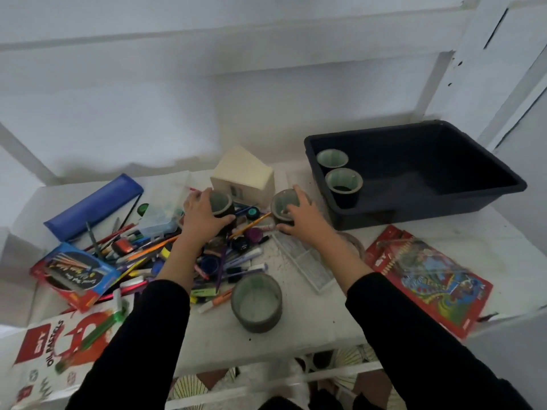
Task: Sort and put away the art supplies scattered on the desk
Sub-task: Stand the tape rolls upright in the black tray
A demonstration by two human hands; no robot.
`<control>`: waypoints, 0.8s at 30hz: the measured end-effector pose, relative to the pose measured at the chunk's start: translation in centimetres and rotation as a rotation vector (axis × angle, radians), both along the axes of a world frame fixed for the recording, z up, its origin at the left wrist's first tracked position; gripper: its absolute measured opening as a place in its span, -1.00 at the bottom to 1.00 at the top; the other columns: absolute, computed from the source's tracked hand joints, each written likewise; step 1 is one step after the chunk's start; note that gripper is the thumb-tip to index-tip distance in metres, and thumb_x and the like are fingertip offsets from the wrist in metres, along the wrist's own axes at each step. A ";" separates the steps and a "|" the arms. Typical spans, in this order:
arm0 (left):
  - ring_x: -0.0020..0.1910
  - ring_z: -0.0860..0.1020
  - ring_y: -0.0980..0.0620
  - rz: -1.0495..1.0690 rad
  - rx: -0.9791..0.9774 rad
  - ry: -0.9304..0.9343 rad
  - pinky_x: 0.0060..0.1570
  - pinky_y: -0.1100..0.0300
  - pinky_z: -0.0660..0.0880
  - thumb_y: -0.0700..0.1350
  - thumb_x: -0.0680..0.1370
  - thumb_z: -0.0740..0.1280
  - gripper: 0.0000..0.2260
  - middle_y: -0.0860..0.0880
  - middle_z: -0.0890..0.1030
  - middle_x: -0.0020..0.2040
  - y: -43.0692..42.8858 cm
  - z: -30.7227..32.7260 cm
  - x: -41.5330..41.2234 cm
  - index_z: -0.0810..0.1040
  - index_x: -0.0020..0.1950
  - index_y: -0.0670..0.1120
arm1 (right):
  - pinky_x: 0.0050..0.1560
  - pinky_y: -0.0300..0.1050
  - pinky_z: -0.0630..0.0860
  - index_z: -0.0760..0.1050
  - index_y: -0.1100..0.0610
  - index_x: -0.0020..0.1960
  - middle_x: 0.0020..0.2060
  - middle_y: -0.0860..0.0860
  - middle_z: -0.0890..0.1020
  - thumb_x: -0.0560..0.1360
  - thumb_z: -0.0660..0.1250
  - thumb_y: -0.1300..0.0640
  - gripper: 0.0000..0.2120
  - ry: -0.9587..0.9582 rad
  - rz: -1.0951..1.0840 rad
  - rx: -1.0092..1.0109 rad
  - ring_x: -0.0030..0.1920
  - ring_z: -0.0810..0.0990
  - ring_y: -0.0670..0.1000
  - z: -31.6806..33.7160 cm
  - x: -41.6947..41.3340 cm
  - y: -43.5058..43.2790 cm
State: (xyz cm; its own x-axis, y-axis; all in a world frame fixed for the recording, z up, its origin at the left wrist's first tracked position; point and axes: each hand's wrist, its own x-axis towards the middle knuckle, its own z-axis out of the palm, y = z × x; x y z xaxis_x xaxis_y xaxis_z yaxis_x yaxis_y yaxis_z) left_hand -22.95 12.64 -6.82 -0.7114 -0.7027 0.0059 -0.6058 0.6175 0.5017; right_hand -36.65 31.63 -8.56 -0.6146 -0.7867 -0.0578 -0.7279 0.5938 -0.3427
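My left hand (201,220) grips a small dark cup with a pale green inside (220,202) at the back of the desk. A matching cup (281,206) is held by my right hand (302,217) a little to the right. Two more such cups (332,158) (344,180) stand in the left end of a dark plastic bin (444,199). A larger grey cup (257,300) stands near the front edge. A heap of pens, markers, brushes and small paint pots (183,255) lies under my left forearm.
A cream box (245,176) stands behind the cups. A blue pencil case (94,205) and a marker pack (74,276) lie at the left, an oil pastels box (53,338) at the front left. A clear tray (307,261) and a red coloured-pencil pack (426,276) lie at the right.
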 end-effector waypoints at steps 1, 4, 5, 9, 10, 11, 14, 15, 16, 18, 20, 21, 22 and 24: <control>0.40 0.17 -0.22 0.011 0.001 0.019 0.36 -0.09 0.22 0.07 0.41 0.47 -0.25 -0.19 0.19 0.44 0.0 -0.2 0.0 0.18 0.48 -0.06 | 0.42 0.10 0.15 0.43 0.17 0.27 0.52 0.14 -0.11 0.51 0.29 -0.10 -0.54 0.031 -0.010 -0.006 0.45 0.10 0.25 0.1 0.2 0.1; 0.34 0.23 -0.20 0.030 0.023 0.108 0.32 -0.05 0.26 0.04 0.36 0.53 -0.23 -0.19 0.26 0.36 0.2 -0.3 0.2 0.23 0.46 -0.05 | 0.39 0.11 0.18 0.50 0.21 0.12 0.51 0.17 -0.05 0.50 0.34 -0.03 -0.66 0.037 -0.026 -0.071 0.44 0.14 0.24 0.2 0.8 0.1; 0.33 0.24 -0.19 0.032 0.023 0.146 0.31 -0.04 0.26 0.02 0.35 0.54 -0.23 -0.19 0.26 0.35 0.3 -0.2 0.2 0.24 0.45 -0.05 | 0.38 0.11 0.19 0.50 0.23 0.08 0.51 0.19 -0.04 0.49 0.35 -0.01 -0.68 0.038 -0.026 -0.106 0.43 0.15 0.25 0.0 1.0 0.1; 0.33 0.25 -0.17 0.033 -0.029 0.265 0.30 0.05 0.26 -0.01 0.35 0.54 -0.28 -0.18 0.28 0.33 1.0 0.0 0.4 0.30 0.42 -0.07 | 0.39 0.15 0.18 0.51 0.25 -0.01 0.48 0.27 0.02 0.48 0.36 -0.02 -0.68 0.036 -0.084 -0.312 0.47 0.10 0.26 -0.5 1.7 0.4; 0.33 0.24 -0.16 0.027 -0.029 0.297 0.30 0.06 0.26 -0.01 0.35 0.55 -0.29 -0.17 0.28 0.33 1.1 0.1 0.4 0.31 0.41 -0.07 | 0.40 0.14 0.17 0.52 0.25 0.00 0.48 0.26 0.04 0.48 0.36 -0.03 -0.68 0.015 -0.120 -0.375 0.47 0.10 0.26 -0.5 1.8 0.4; 0.33 0.24 -0.15 0.018 -0.023 0.332 0.31 0.07 0.26 -0.01 0.34 0.55 -0.28 -0.17 0.28 0.34 1.3 0.2 0.3 0.31 0.41 -0.07 | 0.40 0.14 0.19 0.54 0.24 0.00 0.48 0.26 0.07 0.48 0.37 -0.04 -0.68 0.001 -0.151 -0.439 0.46 0.13 0.26 -0.3 1.7 0.4; 0.34 0.23 -0.13 0.006 -0.009 0.422 0.31 0.10 0.27 -0.05 0.32 0.57 -0.27 -0.17 0.28 0.34 1.8 0.9 -0.7 0.33 0.41 -0.07 | 0.38 0.08 0.25 0.56 0.24 -0.01 0.47 0.22 0.09 0.46 0.38 -0.03 -0.68 -0.034 -0.217 -0.581 0.40 0.25 0.23 0.6 1.4 0.8; 0.34 0.24 -0.13 0.005 -0.007 0.449 0.30 0.13 0.27 -0.06 0.32 0.57 -0.28 -0.17 0.28 0.34 2.1 1.3 -1.2 0.33 0.40 -0.08 | 0.38 0.02 0.25 0.56 0.25 -0.01 0.48 0.20 0.08 0.47 0.38 -0.02 -0.69 -0.054 -0.223 -0.624 0.40 0.25 0.21 1.1 1.3 1.1; 0.33 0.24 -0.13 -0.002 -0.005 0.477 0.28 0.16 0.26 -0.07 0.32 0.57 -0.29 -0.17 0.29 0.34 2.4 1.7 -1.7 0.34 0.39 -0.08 | 0.38 -0.06 0.23 0.56 0.26 -0.01 0.48 0.19 0.07 0.47 0.38 0.00 -0.69 -0.074 -0.223 -0.661 0.41 0.24 0.18 1.6 1.1 1.3; 0.33 0.25 -0.12 -0.033 -0.002 0.528 0.23 0.23 0.25 -0.07 0.31 0.57 -0.29 -0.16 0.30 0.33 3.1 2.3 -2.9 0.35 0.38 -0.08 | 0.38 -0.17 0.20 0.55 0.29 0.01 0.48 0.19 0.07 0.48 0.38 0.01 -0.68 -0.077 -0.229 -0.703 0.42 0.21 0.12 2.8 0.3 1.9; 0.31 0.27 -0.11 -0.073 -0.009 0.563 0.23 0.23 0.26 -0.07 0.30 0.57 -0.30 -0.15 0.31 0.31 3.8 2.9 -4.3 0.36 0.37 -0.08 | 0.37 -0.28 0.18 0.54 0.30 -0.01 0.45 0.21 0.11 0.48 0.38 0.02 -0.68 -0.035 -0.243 -0.754 0.36 0.24 0.01 3.8 -0.9 2.5; 0.31 0.27 -0.10 -0.088 -0.009 0.578 0.24 0.22 0.28 -0.06 0.30 0.57 -0.30 -0.15 0.32 0.30 4.2 3.2 -5.2 0.37 0.37 -0.08 | 0.34 -0.38 0.16 0.54 0.30 -0.03 0.44 0.21 0.13 0.48 0.38 0.02 -0.69 -0.015 -0.249 -0.783 0.32 0.24 -0.06 4.3 -1.6 2.8; 0.30 0.27 -0.09 -0.098 -0.002 0.589 0.23 0.23 0.27 -0.06 0.30 0.57 -0.30 -0.15 0.32 0.30 4.7 3.5 -6.2 0.37 0.37 -0.08 | 0.31 -0.43 0.13 0.53 0.28 -0.03 0.44 0.21 0.15 0.48 0.38 0.02 -0.70 -0.002 -0.260 -0.802 0.29 0.21 -0.11 4.7 -2.6 3.2; 0.29 0.27 -0.07 -0.123 0.010 0.605 0.20 0.26 0.25 -0.05 0.29 0.57 -0.31 -0.13 0.32 0.29 5.9 3.9 -8.4 0.38 0.36 -0.07 | 0.32 -0.39 0.13 0.54 0.26 -0.01 0.43 0.20 0.16 0.47 0.38 0.02 -0.71 0.020 -0.278 -0.813 0.30 0.18 -0.13 5.3 -4.7 4.1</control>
